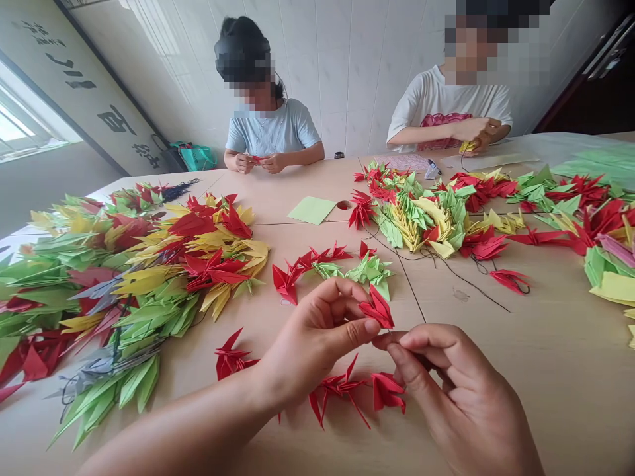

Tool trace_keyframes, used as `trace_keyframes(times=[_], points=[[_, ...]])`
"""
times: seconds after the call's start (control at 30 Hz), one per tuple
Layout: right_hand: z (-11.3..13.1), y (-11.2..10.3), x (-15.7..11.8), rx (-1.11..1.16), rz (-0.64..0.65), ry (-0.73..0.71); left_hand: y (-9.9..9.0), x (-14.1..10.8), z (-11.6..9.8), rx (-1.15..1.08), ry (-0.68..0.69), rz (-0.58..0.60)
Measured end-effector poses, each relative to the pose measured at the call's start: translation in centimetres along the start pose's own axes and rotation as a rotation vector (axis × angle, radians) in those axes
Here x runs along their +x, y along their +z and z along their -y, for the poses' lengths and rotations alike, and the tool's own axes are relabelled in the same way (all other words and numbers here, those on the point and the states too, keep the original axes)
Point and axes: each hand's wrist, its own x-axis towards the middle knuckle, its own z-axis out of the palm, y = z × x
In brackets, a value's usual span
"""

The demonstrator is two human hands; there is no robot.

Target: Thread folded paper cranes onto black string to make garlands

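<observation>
My left hand (317, 337) pinches a red origami crane (377, 309) between thumb and fingers, above the middle of the table. Just below it, my right hand (451, 383) has thumb and forefinger pressed together on something too small to make out. A short thin line, like a thread or needle, shows between the crane's lower tip and those fingers. Under my hands lie more red paper cranes (340, 393), partly hidden by my left forearm. Beyond my left hand is a curved row of red and light green cranes (367, 270).
Heaped strings of green, yellow and red cranes (163, 264) cover the left side. More strings (426, 218) with loose black threads lie at right. A green paper square (312, 209) rests near a round hole (343, 205). Two people sit across the table (496, 370), working with their hands.
</observation>
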Motion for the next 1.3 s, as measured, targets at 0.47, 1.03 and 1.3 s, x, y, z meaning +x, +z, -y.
trace_keyframes(times=[0.47, 1.03, 1.3], points=[[-0.1, -0.1, 0.1, -0.228, -0.034, -0.146, 0.1, -0.1, 0.3, -0.079, -0.089, -0.011], [0.0, -0.6, 0.8, -0.268, -0.016, -0.283, 0.2, -0.1, -0.1, -0.045, -0.093, -0.051], [-0.3, -0.7, 0.9, -0.27, -0.04, -0.21, 0.3, -0.2, 0.0, -0.073, -0.147, -0.032]])
